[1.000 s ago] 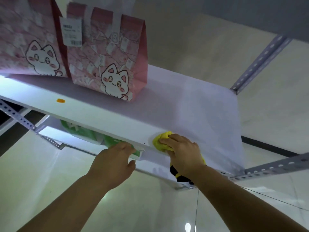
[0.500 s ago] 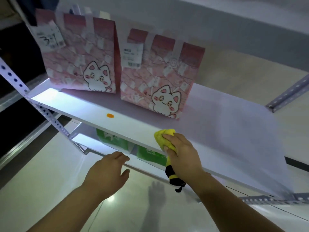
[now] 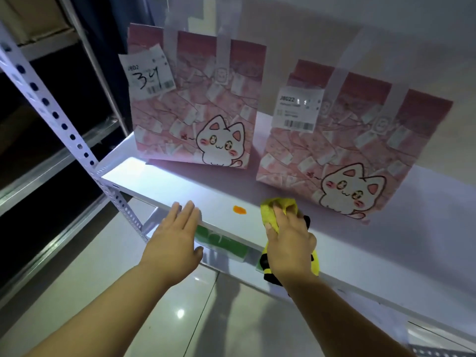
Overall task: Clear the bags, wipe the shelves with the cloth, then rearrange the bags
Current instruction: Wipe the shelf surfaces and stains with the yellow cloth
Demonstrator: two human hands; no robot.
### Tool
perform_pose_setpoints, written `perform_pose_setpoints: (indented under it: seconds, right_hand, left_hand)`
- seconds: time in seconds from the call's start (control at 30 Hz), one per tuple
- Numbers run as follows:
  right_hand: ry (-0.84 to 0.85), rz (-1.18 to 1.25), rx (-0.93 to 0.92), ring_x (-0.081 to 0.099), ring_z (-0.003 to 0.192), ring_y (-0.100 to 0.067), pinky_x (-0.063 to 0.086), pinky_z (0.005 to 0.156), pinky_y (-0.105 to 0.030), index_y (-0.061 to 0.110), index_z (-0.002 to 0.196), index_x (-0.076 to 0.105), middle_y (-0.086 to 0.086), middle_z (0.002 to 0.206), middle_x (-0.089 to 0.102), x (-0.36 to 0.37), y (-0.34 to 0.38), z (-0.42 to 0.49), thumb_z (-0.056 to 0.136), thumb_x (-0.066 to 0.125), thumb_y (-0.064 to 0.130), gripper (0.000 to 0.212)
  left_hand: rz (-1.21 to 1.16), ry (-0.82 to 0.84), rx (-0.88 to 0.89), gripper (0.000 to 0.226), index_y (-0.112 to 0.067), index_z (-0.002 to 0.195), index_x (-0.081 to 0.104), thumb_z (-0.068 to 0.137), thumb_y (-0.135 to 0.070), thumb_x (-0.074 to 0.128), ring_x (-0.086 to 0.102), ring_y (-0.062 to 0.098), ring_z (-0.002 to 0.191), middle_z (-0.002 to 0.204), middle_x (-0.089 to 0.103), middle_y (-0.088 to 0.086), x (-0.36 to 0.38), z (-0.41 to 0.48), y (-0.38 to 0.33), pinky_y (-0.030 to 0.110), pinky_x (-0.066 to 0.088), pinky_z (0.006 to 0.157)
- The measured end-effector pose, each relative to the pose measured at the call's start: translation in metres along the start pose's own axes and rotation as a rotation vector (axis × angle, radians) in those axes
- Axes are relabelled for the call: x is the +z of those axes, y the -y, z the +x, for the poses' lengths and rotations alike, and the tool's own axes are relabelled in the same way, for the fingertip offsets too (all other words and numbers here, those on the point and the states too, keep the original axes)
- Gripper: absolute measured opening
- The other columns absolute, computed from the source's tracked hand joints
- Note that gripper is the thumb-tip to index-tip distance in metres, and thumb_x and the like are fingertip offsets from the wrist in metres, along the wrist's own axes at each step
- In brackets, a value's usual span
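White flat shelf board (image 3: 164,188), front edge lit bright, rear part in shadow. Two pink paper bags stand upright on it toward the back. Left pink cat-print bag (image 3: 195,104) carries a white paper tag (image 3: 148,76) with handwritten digits and a barcode. Right pink cat-print bag (image 3: 353,140) stands apart from it, a gap of bare shelf between, and bears a white printed barcode label (image 3: 297,109).

Right hand (image 3: 289,242) is clamped on a yellow cloth (image 3: 274,211) with black patches, fingers curled over it, pressing it onto the shelf near the front edge, just in front of the right bag. The cloth's lower end hangs over the shelf edge below the wrist. A small orange spot (image 3: 239,210) sits on the board just left of the cloth, not touching it.

Left hand (image 3: 175,238) is spread flat, holding nothing, fingertips resting on the front lip of the shelf, left of the orange spot.

Below the board, green packages (image 3: 221,242) show on the lower shelf, partly hidden by the edge above and by both hands. A white perforated metal upright (image 3: 61,124) runs diagonally at left and meets the shelf corner. Glossy pale floor tiles (image 3: 180,318) lie underneath, with a light reflection.
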State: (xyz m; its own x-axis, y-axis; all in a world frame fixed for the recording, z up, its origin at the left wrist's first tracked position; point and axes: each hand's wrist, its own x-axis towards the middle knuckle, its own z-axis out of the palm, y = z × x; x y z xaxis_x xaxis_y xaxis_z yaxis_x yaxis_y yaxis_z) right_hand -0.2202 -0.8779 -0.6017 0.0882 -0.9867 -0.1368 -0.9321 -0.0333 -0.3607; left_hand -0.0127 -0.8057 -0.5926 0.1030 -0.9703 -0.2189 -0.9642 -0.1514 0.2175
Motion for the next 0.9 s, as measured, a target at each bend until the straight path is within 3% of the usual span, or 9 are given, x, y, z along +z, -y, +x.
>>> perform_pose_setpoints:
  seconds: [0.13,0.27,0.33,0.43,0.53,0.63,0.7,0.77,0.9]
  right_hand:
    - [0.029,-0.003,-0.048,0.021,0.139,-0.021,0.021,0.105,-0.044,0.040,0.145,0.021,0.007,0.152,0.026,0.013,0.038,0.010,0.099,0.034,0.032,0.048]
    - [0.055,-0.054,-0.179,0.022,0.135,-0.019,0.024,0.099,-0.044,0.044,0.143,0.021,0.012,0.149,0.025,0.024,0.076,0.017,0.098,0.036,0.030,0.050]
    - [0.086,-0.102,-0.278,0.022,0.135,-0.018,0.026,0.097,-0.044,0.045,0.141,0.025,0.011,0.148,0.028,0.023,0.075,0.014,0.097,0.040,0.026,0.050]
    - [0.151,-0.099,-0.410,0.018,0.143,-0.012,0.026,0.106,-0.038,0.047,0.139,0.033,0.012,0.152,0.029,0.015,0.045,-0.006,0.096,0.045,0.024,0.051]
    - [0.068,0.037,-0.340,0.032,0.139,-0.014,0.027,0.109,-0.033,0.041,0.133,0.049,0.007,0.146,0.043,-0.002,0.007,-0.020,0.093,0.054,0.019,0.045]
    - [0.062,-0.022,-0.180,0.032,0.137,-0.017,0.029,0.108,-0.037,0.039,0.137,0.044,0.005,0.149,0.039,-0.009,-0.002,-0.010,0.095,0.049,0.024,0.044]
    - [0.053,-0.089,-0.114,0.037,0.129,-0.024,0.035,0.098,-0.041,0.043,0.138,0.039,0.004,0.145,0.040,-0.003,0.022,0.004,0.095,0.047,0.023,0.048]
    - [0.034,-0.094,-0.118,0.036,0.125,-0.025,0.032,0.092,-0.041,0.045,0.138,0.036,0.005,0.144,0.038,0.010,0.053,0.012,0.094,0.045,0.022,0.051]
    - [0.080,-0.090,-0.260,0.018,0.140,-0.014,0.025,0.098,-0.041,0.046,0.141,0.031,0.012,0.152,0.028,0.028,0.068,0.003,0.098,0.039,0.029,0.047]
  left_hand:
    - [-0.007,0.006,0.041,0.071,-0.017,0.150,0.004,0.094,-0.036,0.044,-0.008,0.024,0.145,0.158,-0.010,0.000,0.004,0.010,0.013,0.035,0.004,0.116]
    - [-0.072,-0.008,0.074,0.069,-0.021,0.150,0.006,0.093,-0.027,0.045,-0.006,0.017,0.145,0.158,-0.009,-0.006,0.001,0.009,0.026,0.032,0.007,0.117]
    - [-0.100,-0.006,0.077,0.068,-0.025,0.150,0.009,0.093,-0.024,0.046,-0.004,0.014,0.145,0.157,-0.006,-0.009,-0.002,0.009,0.030,0.032,0.011,0.117]
    - [-0.148,-0.005,0.058,0.067,-0.028,0.149,0.012,0.092,-0.023,0.046,-0.004,0.011,0.145,0.157,-0.004,-0.013,-0.005,0.009,0.030,0.031,0.012,0.116]
    - [-0.163,-0.004,0.049,0.067,-0.027,0.149,0.011,0.092,-0.026,0.047,-0.004,0.010,0.145,0.157,-0.004,-0.013,-0.005,0.009,0.028,0.031,0.011,0.114]
    - [-0.167,-0.014,0.046,0.068,-0.025,0.149,0.012,0.092,-0.027,0.048,-0.004,0.011,0.145,0.158,-0.003,-0.011,-0.003,0.008,0.026,0.030,0.015,0.114]
    - [-0.179,-0.019,0.040,0.069,-0.024,0.149,0.011,0.092,-0.026,0.049,-0.005,0.012,0.145,0.158,-0.003,-0.010,-0.001,0.008,0.025,0.030,0.016,0.113]
    - [-0.184,-0.030,0.036,0.070,-0.024,0.150,0.012,0.091,-0.025,0.050,-0.004,0.012,0.145,0.158,-0.002,-0.010,0.001,0.007,0.024,0.031,0.017,0.113]
    - [-0.185,-0.047,0.034,0.071,-0.026,0.149,0.016,0.088,-0.020,0.052,0.000,0.011,0.145,0.157,0.001,-0.012,0.002,0.006,0.026,0.034,0.020,0.113]
